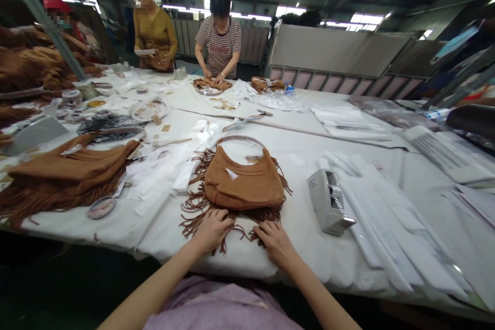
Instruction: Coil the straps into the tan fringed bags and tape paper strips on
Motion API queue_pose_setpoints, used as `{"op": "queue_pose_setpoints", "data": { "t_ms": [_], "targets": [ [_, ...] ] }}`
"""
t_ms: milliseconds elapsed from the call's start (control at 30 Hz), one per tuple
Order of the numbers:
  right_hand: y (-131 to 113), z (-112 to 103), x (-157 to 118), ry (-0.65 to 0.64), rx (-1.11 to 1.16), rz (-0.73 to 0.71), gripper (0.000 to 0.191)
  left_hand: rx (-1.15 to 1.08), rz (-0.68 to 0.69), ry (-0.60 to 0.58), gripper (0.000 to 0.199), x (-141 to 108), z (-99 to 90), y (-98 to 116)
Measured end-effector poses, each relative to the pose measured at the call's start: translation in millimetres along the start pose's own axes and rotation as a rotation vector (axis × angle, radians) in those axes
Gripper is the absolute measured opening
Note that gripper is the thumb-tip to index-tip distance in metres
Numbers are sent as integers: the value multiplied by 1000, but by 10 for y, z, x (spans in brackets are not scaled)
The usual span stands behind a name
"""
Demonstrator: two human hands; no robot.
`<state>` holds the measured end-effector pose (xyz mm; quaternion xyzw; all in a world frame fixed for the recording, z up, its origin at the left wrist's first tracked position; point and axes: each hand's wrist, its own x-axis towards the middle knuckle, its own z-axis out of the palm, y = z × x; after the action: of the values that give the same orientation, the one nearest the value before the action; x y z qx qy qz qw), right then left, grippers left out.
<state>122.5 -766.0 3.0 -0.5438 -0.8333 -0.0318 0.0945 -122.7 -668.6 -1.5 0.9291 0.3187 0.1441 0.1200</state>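
A brown suede bag (245, 178) with long fringes lies in front of me on the white-covered table, its curved strap pointing away. A small white tag rests on its face. My left hand (213, 229) is on the fringe below the bag's lower left edge, fingers curled over the strands. On the lower right fringe rests my right hand (274, 240), its fingers bent and touching the strands. Fingertips of both hands are partly lost among the fringes, so how firmly they grip is unclear.
A grey tape dispenser (328, 201) stands right of the bag, beside white plastic sleeves (390, 216). Another brown fringed bag (73, 167) and a tape roll (101, 208) lie left. Across the table (301, 134), one person handles a brown bag; others stand further left.
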Motion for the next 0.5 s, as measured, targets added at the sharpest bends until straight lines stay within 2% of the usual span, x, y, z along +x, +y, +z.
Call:
{"op": "queue_pose_setpoints", "data": {
  "t_ms": [200,333,400,500],
  "targets": [
    [172,-121,-254,66,6,27,36,-33,-63,26,19,-164,-83,-10],
    [146,-142,-228,198,37,29,37,-37,-147,135,18,-167,-142,116],
    [104,-109,-100,287,26,-25,43,-55,-87,160,20,-98,-152,233],
    [44,30,167,355,-13,-147,49,-36,69,66,37,46,-110,339]
  ]
}}
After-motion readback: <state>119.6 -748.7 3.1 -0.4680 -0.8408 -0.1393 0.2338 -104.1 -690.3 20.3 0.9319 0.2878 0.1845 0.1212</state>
